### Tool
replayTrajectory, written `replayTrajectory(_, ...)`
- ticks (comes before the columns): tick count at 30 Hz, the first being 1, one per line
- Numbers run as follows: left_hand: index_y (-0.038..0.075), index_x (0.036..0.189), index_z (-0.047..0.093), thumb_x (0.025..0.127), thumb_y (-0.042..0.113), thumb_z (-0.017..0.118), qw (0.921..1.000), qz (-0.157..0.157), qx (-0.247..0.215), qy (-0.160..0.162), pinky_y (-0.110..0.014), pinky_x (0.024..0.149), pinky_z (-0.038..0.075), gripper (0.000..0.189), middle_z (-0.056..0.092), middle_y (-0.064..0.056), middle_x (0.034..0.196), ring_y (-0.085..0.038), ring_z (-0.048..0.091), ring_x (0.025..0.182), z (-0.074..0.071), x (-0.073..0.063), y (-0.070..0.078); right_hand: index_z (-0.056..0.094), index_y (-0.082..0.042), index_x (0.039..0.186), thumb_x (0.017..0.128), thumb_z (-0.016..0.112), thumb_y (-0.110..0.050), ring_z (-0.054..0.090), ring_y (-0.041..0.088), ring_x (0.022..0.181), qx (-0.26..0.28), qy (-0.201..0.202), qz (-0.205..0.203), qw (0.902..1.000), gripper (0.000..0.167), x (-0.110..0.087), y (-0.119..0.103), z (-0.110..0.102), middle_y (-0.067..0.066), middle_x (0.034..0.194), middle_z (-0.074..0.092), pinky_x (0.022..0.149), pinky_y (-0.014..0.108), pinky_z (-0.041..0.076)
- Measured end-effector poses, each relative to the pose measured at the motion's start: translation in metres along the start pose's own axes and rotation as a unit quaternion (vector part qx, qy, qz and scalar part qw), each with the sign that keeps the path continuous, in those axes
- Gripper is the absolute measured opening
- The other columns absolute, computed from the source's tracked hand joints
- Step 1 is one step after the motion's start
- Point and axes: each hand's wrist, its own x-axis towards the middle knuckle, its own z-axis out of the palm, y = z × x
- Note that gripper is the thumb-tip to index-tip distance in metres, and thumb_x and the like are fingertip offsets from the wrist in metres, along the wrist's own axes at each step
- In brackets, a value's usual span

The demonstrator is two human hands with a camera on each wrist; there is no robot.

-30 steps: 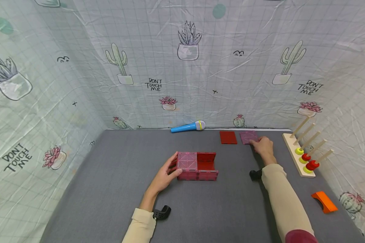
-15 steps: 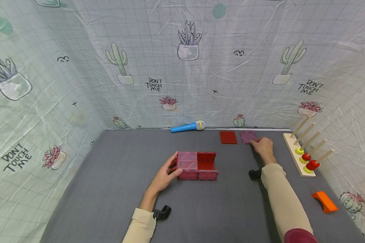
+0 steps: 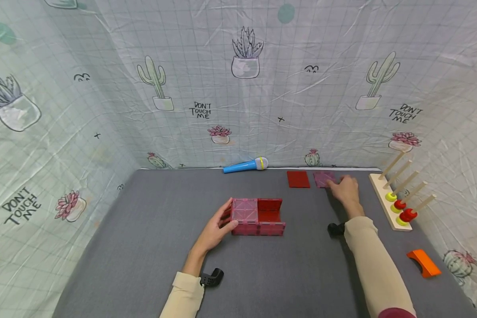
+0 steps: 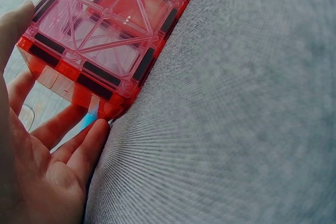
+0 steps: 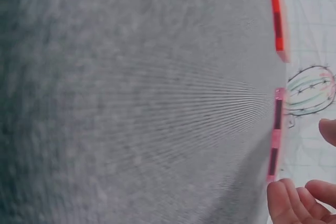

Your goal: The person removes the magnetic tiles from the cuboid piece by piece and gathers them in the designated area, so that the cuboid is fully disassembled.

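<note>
A long box of translucent red and pink magnetic tiles point(image 3: 245, 210) lies mid-table. A pink tile covers its left half; the right half is open on top, with red inside. My left hand point(image 3: 212, 232) holds the box's left end, thumb along the front and fingers round the end. In the left wrist view, fingertips point(image 4: 100, 127) press low against the end wall. Farther back, my right hand point(image 3: 345, 193) touches the near right corner of a flat purple-pink tile point(image 3: 323, 179). In the right wrist view, its fingertips point(image 5: 278, 195) meet the tile's edge, thumb held apart.
A red tile point(image 3: 298, 179) lies left of the pink one. A blue toy microphone point(image 3: 242, 166) rests along the back edge. At right stand a wooden peg board point(image 3: 385, 194) with red and yellow rings and an orange arch block point(image 3: 424, 263). A printed curtain point(image 3: 286, 97) encloses the table.
My right hand and forearm have shifted slightly to the right, with the fingertips still at the pink tile. The left hand and the box have stayed in place.
</note>
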Motion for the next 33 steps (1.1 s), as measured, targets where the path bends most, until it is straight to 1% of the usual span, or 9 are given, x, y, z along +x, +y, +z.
replayTrajectory(5, 0.01, 0.16, 0.025, 0.097, 0.016, 0.062, 1.0, -0.004, 0.004, 0.002, -0.06, 0.113, 0.038, 0.073, 0.036, -0.019, 0.16, -0.039, 0.038, 0.144, 0.0, 0.0, 0.0, 0.04, 0.016, 0.139, 0.098, 0.057, -0.041, 0.037, 0.053, 0.132, 0.006, -0.003, -0.009, 0.9999, 0.072, -0.004, -0.003, -0.005, 0.04, 0.137, 0.039, 0.11, 0.061, 0.035)
replayTrajectory(10, 0.011, 0.16, 0.025, 0.097, 0.017, 0.063, 1.0, -0.007, 0.004, 0.004, -0.06, 0.113, 0.038, 0.073, 0.036, -0.018, 0.16, -0.039, 0.038, 0.144, 0.0, 0.0, -0.001, 0.042, 0.014, 0.14, 0.096, 0.06, -0.044, 0.039, 0.051, 0.13, 0.012, 0.012, -0.027, 0.9995, 0.074, -0.009, -0.007, -0.008, 0.037, 0.136, 0.042, 0.109, 0.061, 0.035)
replayTrajectory(16, 0.011, 0.16, 0.025, 0.097, 0.016, 0.063, 1.0, -0.008, 0.004, 0.003, -0.06, 0.113, 0.038, 0.073, 0.036, -0.018, 0.159, -0.039, 0.039, 0.144, 0.0, 0.0, -0.001, 0.045, 0.011, 0.14, 0.095, 0.061, -0.044, 0.043, 0.049, 0.127, 0.026, 0.033, -0.047, 0.998, 0.073, -0.018, -0.013, -0.011, 0.033, 0.133, 0.047, 0.107, 0.06, 0.037)
replayTrajectory(22, 0.013, 0.16, 0.025, 0.097, 0.017, 0.063, 0.9999, -0.011, 0.004, 0.003, -0.059, 0.113, 0.038, 0.073, 0.036, -0.018, 0.16, -0.039, 0.039, 0.144, 0.0, 0.0, 0.0, 0.045, 0.011, 0.14, 0.095, 0.061, -0.043, 0.045, 0.046, 0.125, 0.038, 0.039, -0.074, 0.9958, 0.072, -0.029, -0.022, -0.015, 0.032, 0.132, 0.049, 0.104, 0.059, 0.039)
replayTrajectory(27, 0.01, 0.16, 0.025, 0.097, 0.016, 0.063, 1.0, -0.003, -0.002, 0.001, -0.059, 0.113, 0.039, 0.073, 0.035, -0.019, 0.16, -0.039, 0.039, 0.144, 0.0, 0.0, 0.001, 0.047, 0.009, 0.14, 0.095, 0.061, -0.04, 0.048, 0.044, 0.121, 0.045, 0.053, -0.1, 0.9925, 0.068, -0.04, -0.03, -0.017, 0.03, 0.13, 0.051, 0.101, 0.059, 0.041)
replayTrajectory(30, 0.007, 0.159, 0.025, 0.097, 0.014, 0.063, 0.9999, 0.004, -0.011, -0.002, -0.059, 0.113, 0.039, 0.073, 0.034, -0.018, 0.161, -0.038, 0.038, 0.145, 0.0, 0.001, -0.001, 0.048, 0.008, 0.139, 0.095, 0.061, -0.039, 0.05, 0.043, 0.117, 0.051, 0.06, -0.115, 0.9903, 0.065, -0.046, -0.034, -0.018, 0.029, 0.129, 0.052, 0.098, 0.058, 0.042)
replayTrajectory(33, 0.007, 0.16, 0.023, 0.097, 0.014, 0.063, 0.9998, 0.006, -0.018, 0.0, -0.059, 0.113, 0.038, 0.074, 0.033, -0.018, 0.161, -0.039, 0.037, 0.146, 0.002, 0.003, -0.013, 0.048, 0.008, 0.138, 0.096, 0.061, -0.038, 0.053, 0.041, 0.114, 0.059, 0.061, -0.129, 0.988, 0.063, -0.053, -0.038, -0.019, 0.029, 0.129, 0.053, 0.095, 0.057, 0.046)
